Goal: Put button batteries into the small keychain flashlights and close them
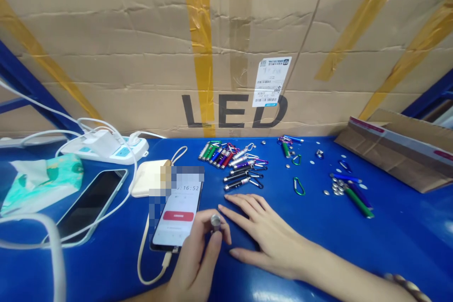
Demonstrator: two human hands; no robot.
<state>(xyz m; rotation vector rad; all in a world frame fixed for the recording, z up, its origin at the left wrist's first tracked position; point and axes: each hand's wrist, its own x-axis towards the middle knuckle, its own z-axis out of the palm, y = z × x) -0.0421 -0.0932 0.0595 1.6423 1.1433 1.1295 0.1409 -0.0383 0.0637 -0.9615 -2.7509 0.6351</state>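
My left hand point(198, 257) is closed around a small silver metal cylinder point(215, 221), pinched upright between thumb and fingers just right of a lit phone point(179, 212). My right hand point(264, 233) lies flat on the blue table point(399, 240), fingers stretched out and apart, holding nothing. Just beyond its fingertips lies a bunch of small keychain flashlights point(231, 163) in several colours. More flashlights, carabiners point(299, 185) and small silver button cells point(338, 188) are scattered to the right.
A second phone point(90, 203), a white power bank point(148, 178), a power strip point(106, 148) with white cables and a green tissue pack point(42, 179) lie at the left. A big taped "LED" carton point(233, 56) walls the back; a flat carton point(396, 153) lies right.
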